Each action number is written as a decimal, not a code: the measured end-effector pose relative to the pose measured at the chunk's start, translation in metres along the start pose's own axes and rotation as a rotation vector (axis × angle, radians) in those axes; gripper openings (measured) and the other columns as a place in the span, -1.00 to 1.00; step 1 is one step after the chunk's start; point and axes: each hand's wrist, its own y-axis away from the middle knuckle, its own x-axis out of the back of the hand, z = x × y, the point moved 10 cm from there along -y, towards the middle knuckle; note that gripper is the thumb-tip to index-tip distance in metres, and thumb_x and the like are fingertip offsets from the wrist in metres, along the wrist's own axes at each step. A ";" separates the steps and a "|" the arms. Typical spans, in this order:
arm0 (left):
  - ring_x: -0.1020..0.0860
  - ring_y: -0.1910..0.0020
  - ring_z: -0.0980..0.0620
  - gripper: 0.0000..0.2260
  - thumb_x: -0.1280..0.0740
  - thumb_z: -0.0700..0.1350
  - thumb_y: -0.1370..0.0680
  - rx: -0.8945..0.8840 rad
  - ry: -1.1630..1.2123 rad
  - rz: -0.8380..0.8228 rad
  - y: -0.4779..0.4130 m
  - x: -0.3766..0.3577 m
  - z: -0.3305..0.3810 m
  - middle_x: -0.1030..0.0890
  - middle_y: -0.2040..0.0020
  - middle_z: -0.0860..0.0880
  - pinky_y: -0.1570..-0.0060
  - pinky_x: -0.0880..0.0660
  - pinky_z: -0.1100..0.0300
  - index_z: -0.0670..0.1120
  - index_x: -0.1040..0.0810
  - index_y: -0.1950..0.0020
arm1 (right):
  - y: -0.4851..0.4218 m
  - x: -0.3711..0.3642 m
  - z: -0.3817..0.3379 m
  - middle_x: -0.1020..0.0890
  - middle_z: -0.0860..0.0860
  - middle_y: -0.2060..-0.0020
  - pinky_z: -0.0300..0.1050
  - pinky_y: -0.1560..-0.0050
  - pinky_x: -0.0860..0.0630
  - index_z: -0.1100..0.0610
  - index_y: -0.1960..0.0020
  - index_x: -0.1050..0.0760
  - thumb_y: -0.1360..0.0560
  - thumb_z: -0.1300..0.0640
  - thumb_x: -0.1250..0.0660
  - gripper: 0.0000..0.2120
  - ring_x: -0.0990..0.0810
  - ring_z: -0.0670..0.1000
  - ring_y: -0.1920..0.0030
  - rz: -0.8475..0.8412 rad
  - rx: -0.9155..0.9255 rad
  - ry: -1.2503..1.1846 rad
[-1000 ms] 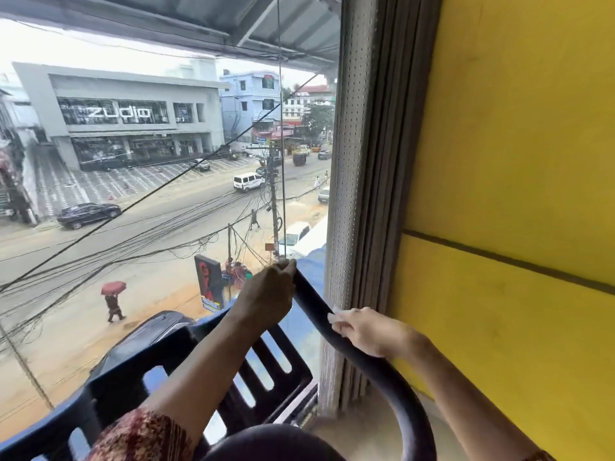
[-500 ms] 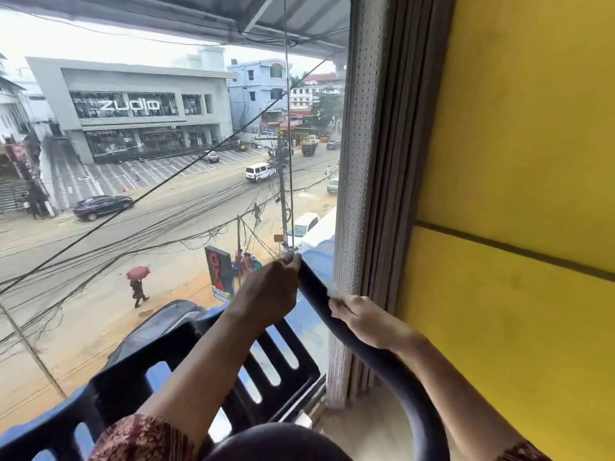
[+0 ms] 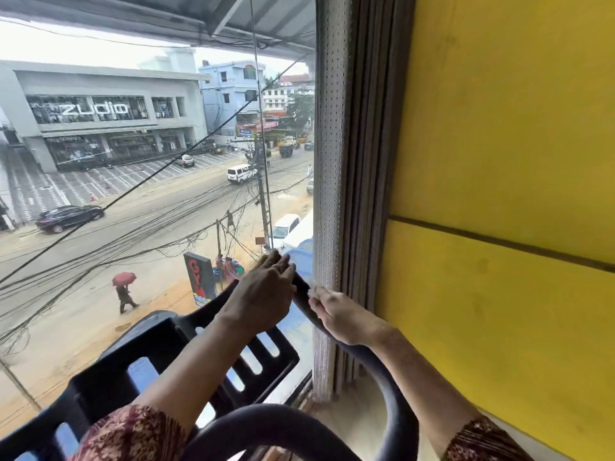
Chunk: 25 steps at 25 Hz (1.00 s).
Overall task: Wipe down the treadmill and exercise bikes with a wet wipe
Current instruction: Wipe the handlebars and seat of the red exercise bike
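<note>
A dark curved handlebar of an exercise machine rises from the bottom of the view toward the window. My left hand grips its upper end, fingers curled over the tip. Just below, my right hand is wrapped around the bar with a white wet wipe pressed against it; only a small corner of the wipe shows past my fingertips. A black slotted console tray of the machine lies below my left forearm.
A large glass window stands directly ahead, looking onto a street. A perforated grey window frame and folded blinds sit right behind the bar. A yellow wall closes off the right side.
My right hand with the wipe has slid up the handlebar, closing the gap to my left hand. My left hand has kept its hold on the bar's top end.
</note>
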 end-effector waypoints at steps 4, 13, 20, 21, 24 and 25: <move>-0.01 -0.53 -0.13 -0.50 -0.11 0.04 -0.64 -0.139 -0.084 -0.255 0.010 -0.040 0.056 -0.17 -0.51 -0.21 -0.48 0.14 0.10 -0.20 -0.19 -0.50 | 0.053 -0.004 0.044 -0.43 0.14 -0.31 -0.03 -0.30 -0.34 0.18 -0.39 -0.28 -0.66 0.06 -0.01 -0.64 -0.44 0.10 -0.27 -0.016 -0.109 0.114; -0.38 -0.31 -0.07 -0.64 -0.09 0.04 -0.64 -0.060 0.151 -0.321 0.059 -0.032 0.120 -0.41 -0.35 -0.11 -0.17 -0.34 0.16 -0.07 -0.40 -0.38 | 0.176 -0.019 0.046 -0.20 -0.23 -0.46 -0.27 -0.49 0.09 0.04 -0.43 -0.33 -0.63 0.01 -0.08 -0.61 0.07 -0.27 -0.49 0.288 0.042 -0.236; -0.54 0.00 -0.04 -0.59 0.00 0.11 -0.64 -0.040 0.020 -0.208 0.121 -0.001 0.122 -0.62 0.07 -0.08 -0.10 -0.33 0.17 -0.09 -0.50 0.16 | 0.197 -0.026 0.026 -0.55 -0.04 -0.22 0.00 -0.50 0.00 0.13 -0.16 -0.55 -0.66 -0.04 0.03 -0.57 -0.29 -0.04 -0.43 0.472 0.312 -0.230; -0.54 0.05 -0.02 -0.54 0.05 0.13 -0.63 -0.051 0.014 -0.142 0.128 0.004 0.125 -0.62 0.14 -0.05 -0.12 -0.32 0.17 -0.06 -0.51 0.21 | 0.187 -0.016 0.038 -0.54 -0.02 -0.22 0.06 -0.49 -0.05 0.13 -0.13 -0.55 -0.65 -0.01 0.02 -0.59 -0.30 -0.05 -0.43 0.481 0.280 -0.263; -0.55 0.32 -0.03 -0.52 0.02 0.09 -0.57 -0.082 -0.023 0.001 0.136 0.008 0.130 -0.54 0.42 -0.02 0.10 -0.47 0.11 -0.06 -0.51 0.40 | 0.182 -0.015 0.043 -0.56 0.00 -0.16 0.10 -0.45 -0.13 0.12 -0.07 -0.55 -0.62 0.02 0.00 -0.64 -0.37 0.00 -0.38 0.522 0.212 -0.370; -0.53 0.40 -0.03 -0.55 -0.02 0.05 -0.55 -0.092 -0.036 0.060 0.136 0.011 0.130 -0.50 0.48 -0.01 0.19 -0.50 0.12 -0.05 -0.47 0.45 | 0.191 -0.025 0.034 -0.57 0.00 -0.12 0.09 -0.43 -0.16 0.12 -0.06 -0.55 -0.63 -0.02 0.01 -0.61 -0.39 0.05 -0.35 0.539 0.221 -0.379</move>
